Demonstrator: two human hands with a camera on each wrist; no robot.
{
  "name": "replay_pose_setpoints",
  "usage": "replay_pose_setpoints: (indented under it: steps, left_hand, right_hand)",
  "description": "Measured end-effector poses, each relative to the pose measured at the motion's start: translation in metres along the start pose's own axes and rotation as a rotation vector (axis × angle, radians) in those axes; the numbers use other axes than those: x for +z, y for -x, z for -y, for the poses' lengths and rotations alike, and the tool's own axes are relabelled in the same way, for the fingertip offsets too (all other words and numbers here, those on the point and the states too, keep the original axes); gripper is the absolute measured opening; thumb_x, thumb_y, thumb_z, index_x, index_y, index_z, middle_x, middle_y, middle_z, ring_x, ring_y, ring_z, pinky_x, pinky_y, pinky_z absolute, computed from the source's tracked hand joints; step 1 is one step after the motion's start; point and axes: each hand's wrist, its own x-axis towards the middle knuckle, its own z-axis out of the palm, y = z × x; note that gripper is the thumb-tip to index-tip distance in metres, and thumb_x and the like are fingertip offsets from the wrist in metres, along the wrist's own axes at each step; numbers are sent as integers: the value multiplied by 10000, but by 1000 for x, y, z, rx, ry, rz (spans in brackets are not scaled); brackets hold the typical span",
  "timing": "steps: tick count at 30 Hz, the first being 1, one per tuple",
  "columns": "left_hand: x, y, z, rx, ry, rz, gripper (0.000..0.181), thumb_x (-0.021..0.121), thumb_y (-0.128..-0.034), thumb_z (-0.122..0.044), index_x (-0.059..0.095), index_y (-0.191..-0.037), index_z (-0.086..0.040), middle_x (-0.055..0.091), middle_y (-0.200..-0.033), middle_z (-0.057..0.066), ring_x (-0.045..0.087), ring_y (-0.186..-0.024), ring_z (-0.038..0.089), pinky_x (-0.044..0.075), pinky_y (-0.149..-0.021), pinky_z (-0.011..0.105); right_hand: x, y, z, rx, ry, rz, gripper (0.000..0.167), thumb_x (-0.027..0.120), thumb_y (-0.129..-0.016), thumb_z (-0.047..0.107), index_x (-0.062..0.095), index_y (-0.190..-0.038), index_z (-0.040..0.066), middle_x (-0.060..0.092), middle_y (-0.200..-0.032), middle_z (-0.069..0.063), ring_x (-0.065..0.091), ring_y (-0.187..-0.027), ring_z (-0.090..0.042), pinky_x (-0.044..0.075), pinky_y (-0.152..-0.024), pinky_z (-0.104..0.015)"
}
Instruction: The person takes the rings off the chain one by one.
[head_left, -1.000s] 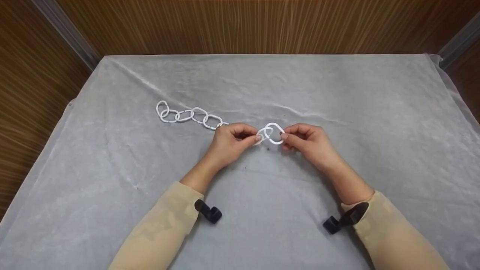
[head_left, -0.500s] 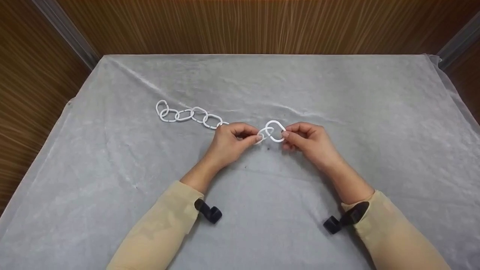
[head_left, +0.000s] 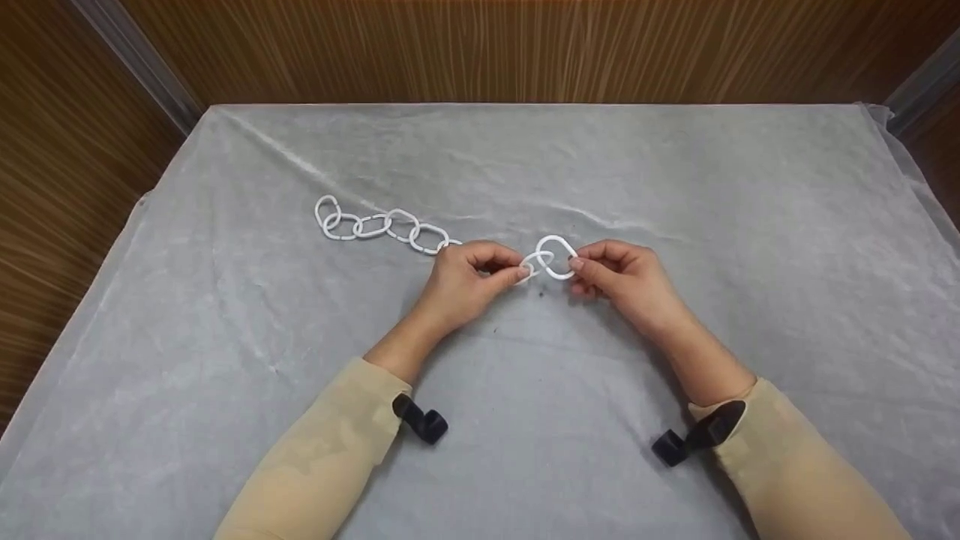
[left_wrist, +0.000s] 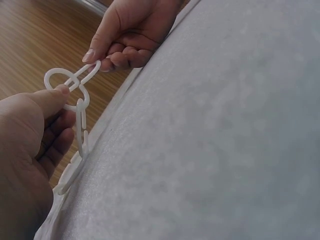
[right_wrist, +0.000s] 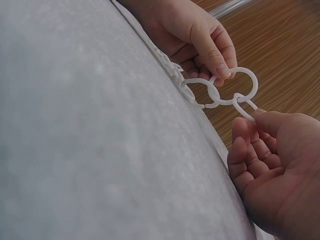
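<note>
left hand [head_left: 466, 287] pinching second-last link [right_wrist: 255, 86], right hand [head_left: 628, 287] pinching end link [right_wrist: 241, 109], hooked together between them | white chain [head_left: 401, 211] trails left on grey cloth [head_left: 525, 420] | imo pinch light, find the gap, don't yank

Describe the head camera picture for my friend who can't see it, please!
A person's left hand and right hand pinch two joined links of a white chain over a grey cloth. The rest of the chain stretches away to the left, partly hidden by the left hand. Brown wood-grain panels stand behind.
</note>
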Motion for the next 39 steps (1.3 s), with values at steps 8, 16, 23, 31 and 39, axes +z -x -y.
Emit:
replay_pose_setpoints:
  steps: [8, 16, 23, 31, 39]
  left_hand:
    - [0, 0, 1, 13, -1, 5, 72, 867, -901, -103, 832, -928, -46, 784, -868, -7, 676, -801, 88, 552, -760, 266]
    - [-1, 1, 1, 16, 13, 3, 73, 870, -898, -102, 834, -931, -48, 787, -876, 5, 680, -808, 111, 553, -766, 271]
    - [0, 0, 0, 24, -14, -2, 71, 875, -892, -103, 832, -918, -52, 786, -871, 3, 678, -806, 96, 547, -763, 264]
    - [0, 0, 1, 40, -16, -4, 60, 869, -894, -88, 830, -916, -47, 788, -874, 7, 679, -801, 88, 552, -761, 264]
    - [0, 0, -1, 41, -21, -2, 63, 867, -899, -99, 831, -916, -50, 787, -874, 4, 681, -806, 95, 555, -764, 272]
  right_hand:
    - [0, 0, 0, -3, 0, -13, 105, 727, -1001, 27, 719, -1057, -61, 734, -811, -54, 709, -694, -131, 590, -665, -254]
    - [1, 0, -1, 4, -3, -15, 113, 727, -1004, 35, 715, -1063, -60, 734, -813, -60, 713, -699, -135, 588, -666, -255]
    - [0, 0, -1, -3, -11, -15, 112, 725, -1001, 26, 715, -1062, -67, 729, -816, -64, 712, -697, -138, 597, -677, -262]
    - [0, 0, -1, -5, 4, -18, 119, 730, -1001, 35, 722, -1067, -64, 724, -803, -50, 708, -691, -142, 589, -665, -255]
    - [0, 0, -1, -10, 5, -25, 112, 732, -1001, 39, 723, -1053, -60, 708, -768, -46, 692, -672, -137, 576, -651, -246]
